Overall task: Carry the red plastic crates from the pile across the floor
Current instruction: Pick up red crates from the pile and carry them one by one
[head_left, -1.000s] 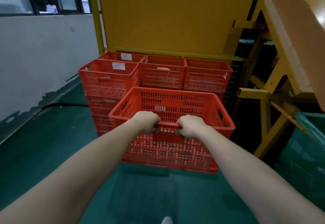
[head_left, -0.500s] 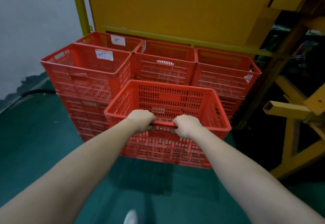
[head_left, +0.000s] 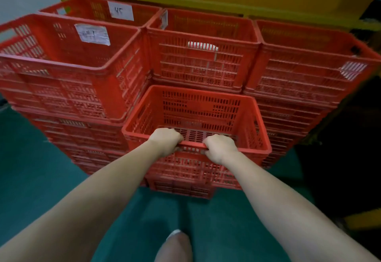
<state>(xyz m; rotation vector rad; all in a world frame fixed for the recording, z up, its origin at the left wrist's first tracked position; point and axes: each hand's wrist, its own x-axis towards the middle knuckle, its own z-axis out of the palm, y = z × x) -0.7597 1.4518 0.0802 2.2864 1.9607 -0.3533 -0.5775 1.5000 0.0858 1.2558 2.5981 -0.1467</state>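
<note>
1. Gripping the near rim of the red crate [head_left: 198, 113], left hand [head_left: 166, 141] and right hand [head_left: 219, 148] curl fingers round it, side by side, likely for balance.
2. The red crate sits at centre; the pile [head_left: 68, 72] spans ten to two o'clock.

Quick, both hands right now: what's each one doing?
Left hand: closed, gripping the red crate's near rim.
Right hand: closed, gripping the same rim.

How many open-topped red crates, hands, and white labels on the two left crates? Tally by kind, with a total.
Held crate: 1
Stack-top crates: 4, front-left crate, back-left crate, middle crate, right crate
Hands on the held crate's rim: 2, left hand, right hand
Labels on the left crates: 2, front label, back label
Total: 9
</note>
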